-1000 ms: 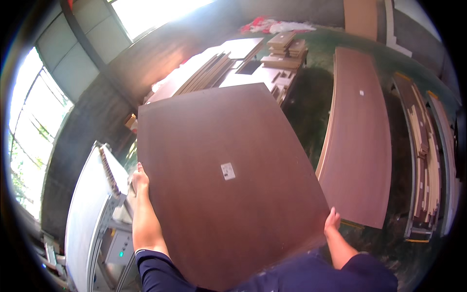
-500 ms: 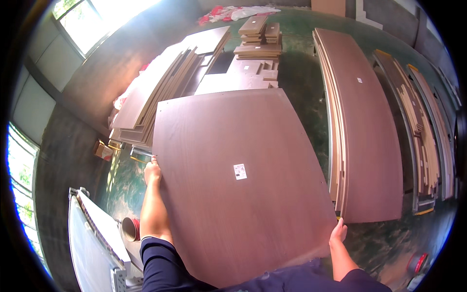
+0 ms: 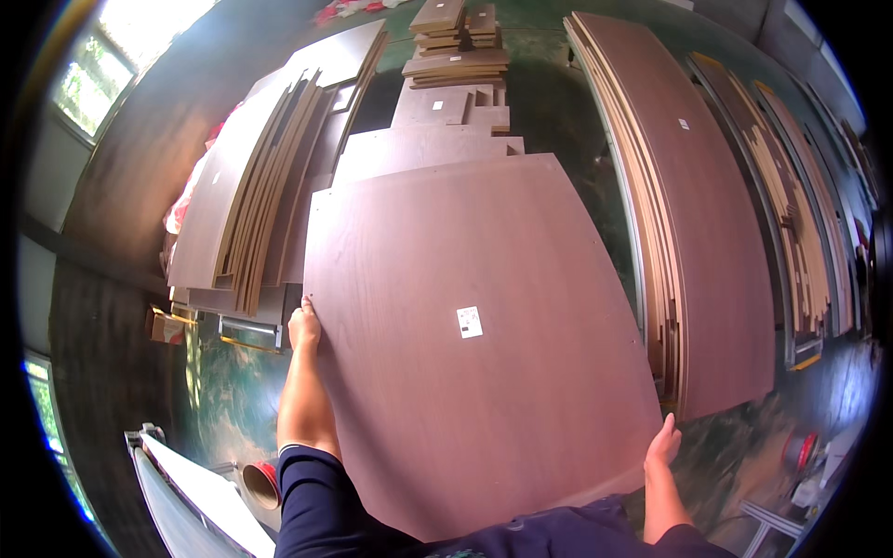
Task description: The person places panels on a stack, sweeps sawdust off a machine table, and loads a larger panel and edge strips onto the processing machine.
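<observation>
A large brown wood-grain panel (image 3: 446, 400) with a small white label (image 3: 470, 322) fills the middle of the view, its near edge close to my body. My left hand (image 3: 303, 325) grips its left edge, the thumb on top and the other fingers out of sight beneath. On the opposite edge, lower down, my right hand (image 3: 662, 441) holds the panel with its thumb raised along the side. Small dark holes run near the panel's edges. Beyond its far edge lies a stack of similar brown boards (image 3: 409, 149).
Leaning piles of panels (image 3: 251, 177) stand at the left. Long stacked boards (image 3: 688, 186) and narrower strips (image 3: 791, 223) lie on racks at the right. A white-edged slab (image 3: 200, 493) and a red round container (image 3: 261, 484) are at the lower left, over a green floor (image 3: 244, 391).
The view has shifted, so the stacks sit higher and further left. Both hands keep hold of the panel, which appears nearer the stack beyond it.
</observation>
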`<action>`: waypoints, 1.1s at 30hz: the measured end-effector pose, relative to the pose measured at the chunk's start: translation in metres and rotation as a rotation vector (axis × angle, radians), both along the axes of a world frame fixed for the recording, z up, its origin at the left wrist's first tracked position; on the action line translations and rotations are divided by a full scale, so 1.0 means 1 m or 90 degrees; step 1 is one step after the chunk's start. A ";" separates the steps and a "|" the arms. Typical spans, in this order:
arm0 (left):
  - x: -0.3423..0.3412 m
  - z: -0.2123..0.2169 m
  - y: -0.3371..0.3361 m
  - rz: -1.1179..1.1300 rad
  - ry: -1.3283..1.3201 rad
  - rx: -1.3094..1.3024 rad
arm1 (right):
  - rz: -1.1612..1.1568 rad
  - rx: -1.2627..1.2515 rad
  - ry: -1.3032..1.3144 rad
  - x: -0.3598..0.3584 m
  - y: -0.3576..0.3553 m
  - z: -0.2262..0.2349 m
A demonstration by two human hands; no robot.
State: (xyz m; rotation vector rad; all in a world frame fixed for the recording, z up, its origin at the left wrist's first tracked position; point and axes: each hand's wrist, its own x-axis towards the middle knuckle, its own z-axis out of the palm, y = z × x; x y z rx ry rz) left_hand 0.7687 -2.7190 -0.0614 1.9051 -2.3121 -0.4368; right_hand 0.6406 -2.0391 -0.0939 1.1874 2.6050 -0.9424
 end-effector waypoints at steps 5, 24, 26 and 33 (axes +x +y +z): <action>-0.007 -0.022 -0.044 -0.027 0.009 0.047 | -0.035 0.012 0.007 0.022 -0.039 0.016; -0.043 -0.076 -0.186 -0.089 0.040 0.101 | -0.035 0.141 0.018 0.097 -0.179 0.043; -0.053 -0.077 -0.199 -0.113 0.047 0.112 | -0.016 0.089 0.029 0.094 -0.189 0.040; -0.032 -0.122 -0.229 -0.137 0.075 0.115 | 0.418 0.101 -0.112 0.095 -0.210 -0.019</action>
